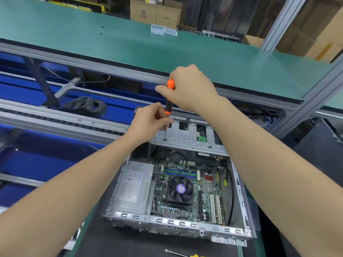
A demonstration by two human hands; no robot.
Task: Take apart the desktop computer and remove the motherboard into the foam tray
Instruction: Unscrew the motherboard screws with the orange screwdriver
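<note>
An open desktop case (pixel 174 222) lies on a dark mat, its lid off. Inside sit the green motherboard (pixel 207 197) with a black CPU fan (pixel 179 189) and a silver power supply (pixel 132 188) at the left. A metal drive bracket (pixel 187 136) spans the case's far end. My right hand (pixel 189 88) grips the orange-and-black handle of a screwdriver (pixel 168 101) held upright. My left hand (pixel 150 121) pinches its thin shaft, whose tip rests on the bracket's left end. No foam tray is in view.
A second screwdriver (pixel 176 253) with a yellow handle lies on the mat in front of the case. A green shelf (pixel 130 45) carries clear plastic boxes (pixel 163 30). A coil of grey cable (pixel 87 105) lies on the blue conveyor at the left. Cardboard boxes stand behind.
</note>
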